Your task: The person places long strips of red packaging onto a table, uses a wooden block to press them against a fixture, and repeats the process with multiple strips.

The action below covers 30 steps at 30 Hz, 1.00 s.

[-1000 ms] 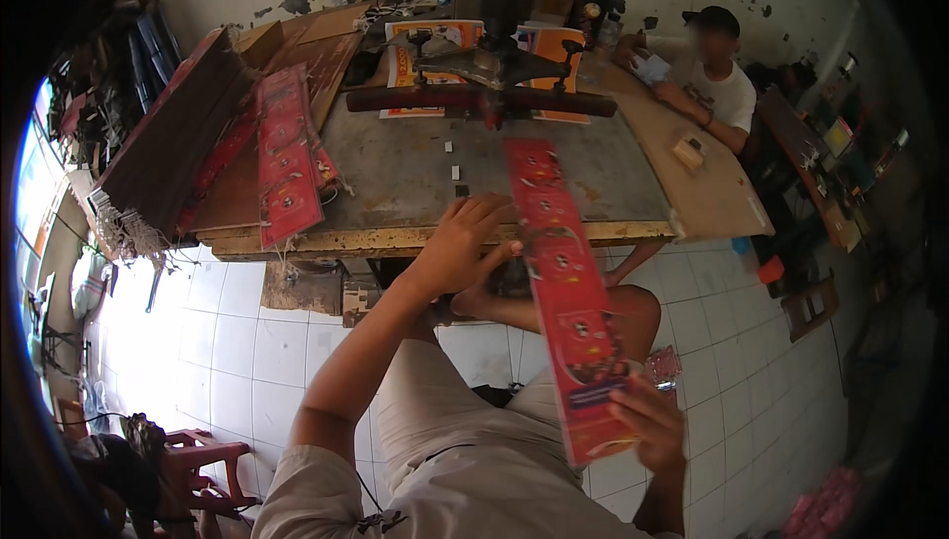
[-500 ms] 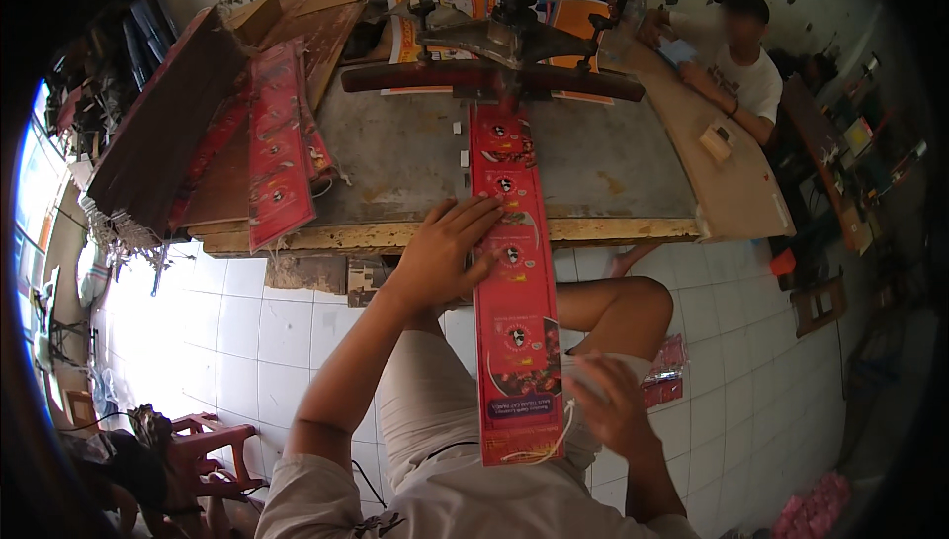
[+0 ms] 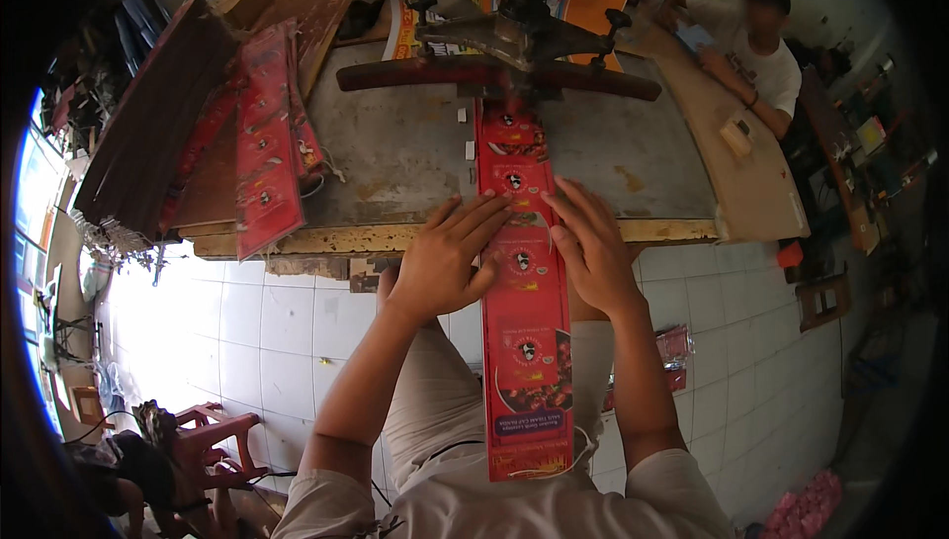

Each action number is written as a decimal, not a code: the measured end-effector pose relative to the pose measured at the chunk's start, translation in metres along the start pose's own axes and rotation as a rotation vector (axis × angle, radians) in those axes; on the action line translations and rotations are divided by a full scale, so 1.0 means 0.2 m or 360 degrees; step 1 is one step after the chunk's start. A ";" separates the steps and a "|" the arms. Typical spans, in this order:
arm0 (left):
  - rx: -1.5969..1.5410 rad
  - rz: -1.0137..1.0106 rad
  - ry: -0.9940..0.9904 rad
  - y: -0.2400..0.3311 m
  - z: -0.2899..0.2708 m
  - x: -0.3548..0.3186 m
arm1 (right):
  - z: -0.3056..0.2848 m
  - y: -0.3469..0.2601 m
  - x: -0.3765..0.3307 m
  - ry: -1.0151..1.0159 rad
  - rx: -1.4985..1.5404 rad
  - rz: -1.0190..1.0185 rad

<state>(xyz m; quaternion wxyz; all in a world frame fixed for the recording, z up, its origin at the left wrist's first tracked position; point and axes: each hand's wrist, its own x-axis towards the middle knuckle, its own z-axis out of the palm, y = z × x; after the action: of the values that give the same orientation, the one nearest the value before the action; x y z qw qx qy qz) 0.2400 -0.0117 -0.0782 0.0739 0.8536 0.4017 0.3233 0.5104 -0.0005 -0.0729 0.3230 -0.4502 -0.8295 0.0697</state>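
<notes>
A long red printed strip (image 3: pixel 525 307) with sachet-like panels runs from the worktable toward my lap, its near part hanging past the table edge. White string (image 3: pixel 585 450) loops at its near end. My left hand (image 3: pixel 453 252) lies with fingers stretched over the strip's left edge, near the table's front. Across from it, my right hand (image 3: pixel 596 254) rests on the right edge, fingers extended and apart. The strip's far end reaches under a dark metal press (image 3: pixel 504 40) with a wide crossbar (image 3: pixel 425 74). What happens beneath that bar is hidden.
More red strips (image 3: pixel 265 158) lie at the left beside a dark sloping board (image 3: pixel 148 124). Small white pieces (image 3: pixel 470 150) sit on the grey tabletop (image 3: pixel 395 148). A person (image 3: pixel 751 54) sits at the far right, near a wooden block (image 3: pixel 736 136). A red stool (image 3: pixel 219 440) stands lower left.
My right hand has moved up and away from the strip's near end to its right edge by the table. My left hand stays on the strip. The view has shifted slightly.
</notes>
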 end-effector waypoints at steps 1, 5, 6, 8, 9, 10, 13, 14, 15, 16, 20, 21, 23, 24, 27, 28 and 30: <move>0.0001 -0.0008 -0.0007 0.00 0.00 0.00 | 0.01 -0.01 0.01 -0.0031 0.0018 0.0016; 0.0009 -0.0021 -0.0045 0.00 -0.01 0.00 | 0.03 -0.01 0.02 -0.0072 0.0023 0.0038; 0.0008 -0.0026 -0.0045 0.00 -0.01 0.01 | 0.03 -0.01 0.02 -0.0081 0.0027 0.0042; 0.0009 -0.0031 -0.0050 0.01 -0.01 0.01 | 0.02 0.00 0.03 -0.0093 0.0036 0.0054; 0.0012 -0.0034 -0.0052 0.01 -0.01 0.01 | 0.02 0.00 0.03 -0.0100 0.0032 0.0058; 0.0016 -0.0035 -0.0050 0.00 0.00 0.01 | 0.02 0.00 0.03 -0.0105 0.0024 0.0058; 0.0011 -0.0042 -0.0055 0.00 0.00 0.02 | 0.02 0.00 0.03 -0.0122 0.0002 0.0058; 0.0008 -0.0046 -0.0057 0.00 0.00 0.02 | 0.02 0.00 0.03 -0.0128 -0.0004 0.0055; 0.0004 -0.0047 -0.0056 0.00 0.00 0.02 | 0.02 0.00 0.03 -0.0130 0.0002 0.0056; 0.0002 -0.0048 -0.0057 0.00 0.00 0.02 | 0.02 0.00 0.03 -0.0130 0.0010 0.0058; -0.0016 -0.0043 -0.0070 0.00 -0.01 0.02 | 0.02 0.00 0.03 -0.0139 0.0030 0.0077; -0.0011 -0.0040 -0.0072 0.00 -0.01 0.02 | 0.02 0.00 0.04 -0.0142 0.0029 0.0082; 0.0000 -0.0033 -0.0075 0.00 -0.01 0.02 | 0.02 -0.01 0.04 -0.0148 0.0025 0.0091; 0.0005 -0.0033 -0.0079 -0.01 -0.01 0.02 | 0.02 0.00 0.03 -0.0148 0.0027 0.0091; 0.0012 -0.0026 -0.0083 -0.01 0.00 0.02 | 0.02 0.00 0.03 -0.0146 0.0027 0.0092; 0.0013 -0.0025 -0.0082 -0.01 0.00 0.02 | 0.02 0.00 0.03 -0.0147 0.0025 0.0095; 0.0012 -0.0023 -0.0083 -0.01 0.00 0.02 | 0.01 0.00 0.03 -0.0148 0.0024 0.0098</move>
<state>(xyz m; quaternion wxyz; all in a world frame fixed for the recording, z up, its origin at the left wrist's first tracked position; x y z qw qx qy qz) 0.2408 -0.0078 -0.0778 0.0833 0.8591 0.4069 0.2989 0.5062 0.0048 -0.0714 0.2852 -0.4693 -0.8289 0.1066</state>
